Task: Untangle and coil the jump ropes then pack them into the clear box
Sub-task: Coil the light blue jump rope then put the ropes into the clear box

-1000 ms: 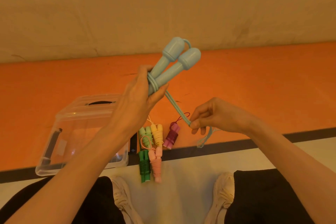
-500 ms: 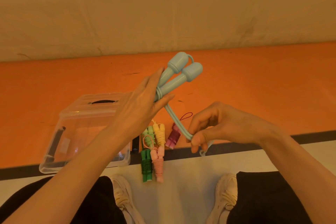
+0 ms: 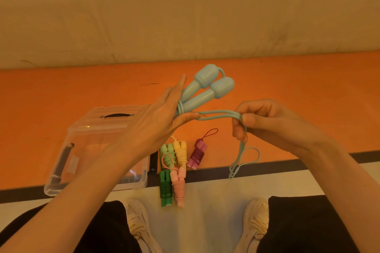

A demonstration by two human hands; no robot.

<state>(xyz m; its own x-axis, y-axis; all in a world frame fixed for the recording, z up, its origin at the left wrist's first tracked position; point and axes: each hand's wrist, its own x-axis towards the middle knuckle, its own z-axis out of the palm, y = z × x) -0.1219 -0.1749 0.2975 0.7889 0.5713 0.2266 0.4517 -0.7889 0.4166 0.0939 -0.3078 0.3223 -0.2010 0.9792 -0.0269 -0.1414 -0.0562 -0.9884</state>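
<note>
The person sits with both arms raised over the floor, working on a pale blue jump rope. The left hand [image 3: 156,121] holds the two blue handles [image 3: 205,90] side by side, fingers stretched almost straight along them and the thumb pressing from underneath, so the pair is clamped between thumb and fingers rather than wrapped in a fist. A few turns of blue cord [image 3: 218,115] already circle the handles just by that thumb. From there the cord runs as a doubled strand across to the right hand [image 3: 265,121], which pinches it between thumb and curled fingers; the loose end drops below that hand in slack loops hanging just above the dark stripe on the floor. The clear box [image 3: 82,150] lies on the orange mat [image 3: 308,92] to the left, partly behind the left forearm, its lid on and a dark handle at its near end. Just right of the box, five coiled ropes lie together: light green [image 3: 167,155], yellow [image 3: 181,153], purple [image 3: 197,155], dark green [image 3: 165,188] and pink [image 3: 178,187]. Pale shoes [image 3: 135,224] and dark trousers show at the bottom.
</note>
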